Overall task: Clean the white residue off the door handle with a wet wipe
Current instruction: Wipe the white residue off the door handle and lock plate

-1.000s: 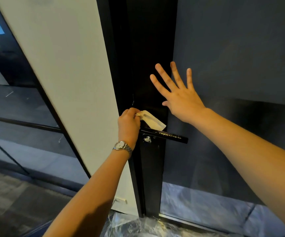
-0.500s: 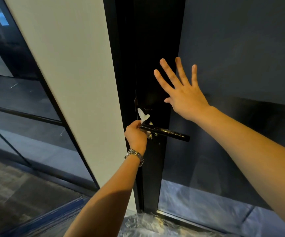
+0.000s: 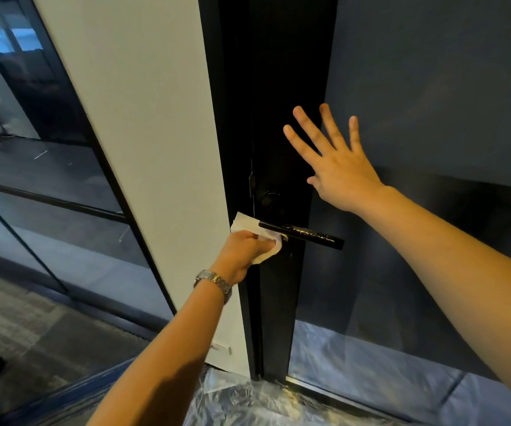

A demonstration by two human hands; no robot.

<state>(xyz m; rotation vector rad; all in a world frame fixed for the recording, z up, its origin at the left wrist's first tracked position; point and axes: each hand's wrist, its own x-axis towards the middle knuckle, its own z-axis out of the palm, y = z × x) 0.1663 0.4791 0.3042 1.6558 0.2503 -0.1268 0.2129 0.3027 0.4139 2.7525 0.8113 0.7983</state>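
One wipe [image 3: 258,238] beneath handle [image 3: 303,235]

- Left hand [image 3: 243,253]: bare, no glove, no ring seen.
- Left wrist: metal-link wristwatch [image 3: 214,281], silver-toned bracelet band; dial turned away, face not readable.
- Left forearm: bare up to the frame edge, no sleeve in view.
- Right hand [image 3: 338,167]: bare, no glove, no ring seen, nails short.
- Right wrist and forearm: bare, no watch or band, no sleeve in view.

White wall [image 3: 143,124], glass partitions [image 3: 42,192], grey carpet [image 3: 17,327]
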